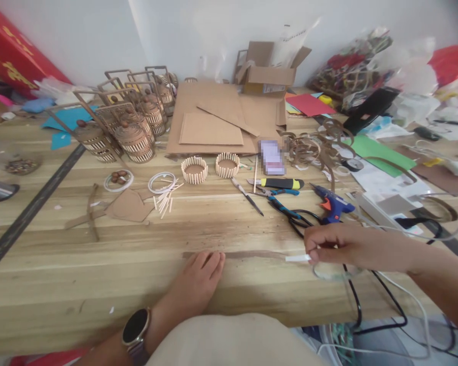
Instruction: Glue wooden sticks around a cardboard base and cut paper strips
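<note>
Brown cardboard strip [248, 254], left hand [198, 284] open flat on one end, right hand [347, 246] pinching white slip [297, 258]

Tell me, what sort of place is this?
Probably a craft workbench: a glue gun, cardboard sheets and small stick baskets lie on the wooden table, while the left hand presses and the right hand pinches a strip.

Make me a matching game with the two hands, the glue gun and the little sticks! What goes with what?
1 left hand
2 right hand
3 glue gun
4 loose sticks

A blue and orange
B pinches the white strip
C fingertips on the brown strip
D scattered beside a white ring

Pairs: 1-C, 2-B, 3-A, 4-D
</note>
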`<state>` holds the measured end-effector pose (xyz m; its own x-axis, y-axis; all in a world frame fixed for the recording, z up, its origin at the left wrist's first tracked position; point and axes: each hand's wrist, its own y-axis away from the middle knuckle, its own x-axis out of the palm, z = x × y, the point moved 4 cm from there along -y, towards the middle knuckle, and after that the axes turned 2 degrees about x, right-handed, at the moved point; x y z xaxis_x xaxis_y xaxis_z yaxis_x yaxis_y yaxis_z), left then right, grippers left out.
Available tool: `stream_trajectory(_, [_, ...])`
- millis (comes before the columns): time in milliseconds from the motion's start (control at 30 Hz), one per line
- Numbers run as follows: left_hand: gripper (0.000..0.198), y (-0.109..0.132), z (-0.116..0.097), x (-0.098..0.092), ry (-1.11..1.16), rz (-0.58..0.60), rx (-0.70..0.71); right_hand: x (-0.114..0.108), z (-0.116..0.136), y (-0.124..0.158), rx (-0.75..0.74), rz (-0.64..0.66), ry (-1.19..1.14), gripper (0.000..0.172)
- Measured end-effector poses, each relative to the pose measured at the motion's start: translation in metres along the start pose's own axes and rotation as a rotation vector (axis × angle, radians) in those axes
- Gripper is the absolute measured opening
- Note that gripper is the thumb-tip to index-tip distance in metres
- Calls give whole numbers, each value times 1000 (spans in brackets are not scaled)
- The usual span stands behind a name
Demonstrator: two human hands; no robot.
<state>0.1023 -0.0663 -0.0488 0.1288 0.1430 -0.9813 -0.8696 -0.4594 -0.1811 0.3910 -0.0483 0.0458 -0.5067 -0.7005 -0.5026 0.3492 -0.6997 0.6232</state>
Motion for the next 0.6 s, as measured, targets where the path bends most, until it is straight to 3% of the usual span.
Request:
stream_trajectory(133, [40,1,-9,8,7,-41,-21,26,35,-13,-101,113,-112,37])
stream_trajectory(300, [47,11,-14,15,21,32,17,58,65,-71,-250,127,-186,26])
stream_trajectory(467, [60,22,-14,18,51,84,10,78,83,-124,-195,236,-344,17])
stream_trajectory(600, [63,26,-14,21,92,87,6,90,96,-143,-168,286,-347,15])
